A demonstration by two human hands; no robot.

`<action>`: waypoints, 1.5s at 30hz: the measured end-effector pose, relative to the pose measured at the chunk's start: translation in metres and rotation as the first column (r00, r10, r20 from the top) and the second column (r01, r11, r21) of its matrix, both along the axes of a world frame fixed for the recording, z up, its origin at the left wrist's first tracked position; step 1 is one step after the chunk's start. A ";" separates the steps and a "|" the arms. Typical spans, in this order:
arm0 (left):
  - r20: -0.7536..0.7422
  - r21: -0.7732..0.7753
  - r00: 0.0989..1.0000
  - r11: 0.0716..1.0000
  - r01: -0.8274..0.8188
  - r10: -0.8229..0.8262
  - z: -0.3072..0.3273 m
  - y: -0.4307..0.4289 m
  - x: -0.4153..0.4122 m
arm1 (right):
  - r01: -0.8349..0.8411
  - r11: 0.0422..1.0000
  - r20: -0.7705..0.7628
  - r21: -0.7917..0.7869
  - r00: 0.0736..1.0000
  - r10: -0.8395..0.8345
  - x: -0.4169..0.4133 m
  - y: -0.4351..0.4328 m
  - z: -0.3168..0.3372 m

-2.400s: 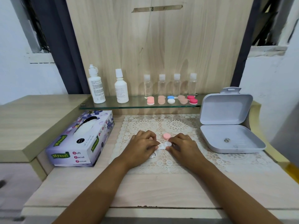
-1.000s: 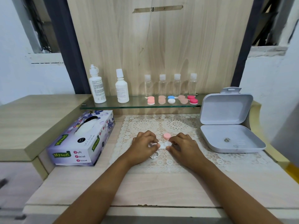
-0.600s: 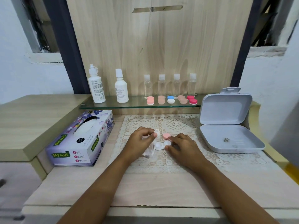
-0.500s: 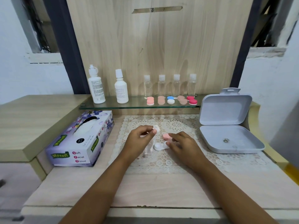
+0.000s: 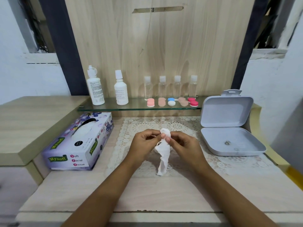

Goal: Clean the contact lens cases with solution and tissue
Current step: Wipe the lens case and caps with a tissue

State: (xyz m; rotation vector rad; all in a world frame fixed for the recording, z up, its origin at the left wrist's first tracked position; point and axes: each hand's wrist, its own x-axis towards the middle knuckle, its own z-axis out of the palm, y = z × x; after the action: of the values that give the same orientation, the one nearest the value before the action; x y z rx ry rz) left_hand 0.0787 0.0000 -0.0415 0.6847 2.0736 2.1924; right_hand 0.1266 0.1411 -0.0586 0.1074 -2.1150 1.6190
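Both raised, left hand and right hand pinching tissue over lace mat, tail near front edge

A pale wooden table carries a white lace doily at its middle. Just left of the doily lies a purple Mysoft facial tissue box. At the doily's right edge sits a grey plastic box, its lid standing open and its base overlapping the lace. Behind the doily runs a glass shelf. Beyond the doily's far-left corner, two white solution bottles stand on it. Straight behind the doily are four small clear bottles, and in front of them a row of contact lens cases in pink, peach, blue-and-white and red. Well left of the doily rises a wooden side counter.
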 end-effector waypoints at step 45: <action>-0.396 -0.741 0.910 0.629 -0.234 -0.127 -0.027 -0.014 -0.026 | -0.028 0.702 0.088 0.712 0.995 -0.050 -0.010 0.022 -0.002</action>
State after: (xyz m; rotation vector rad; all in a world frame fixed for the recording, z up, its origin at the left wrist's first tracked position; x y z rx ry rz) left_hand 0.0531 -0.0139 -0.0681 1.0122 2.9278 0.9331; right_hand 0.1163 0.1634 -0.0608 0.2640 -2.7040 0.7020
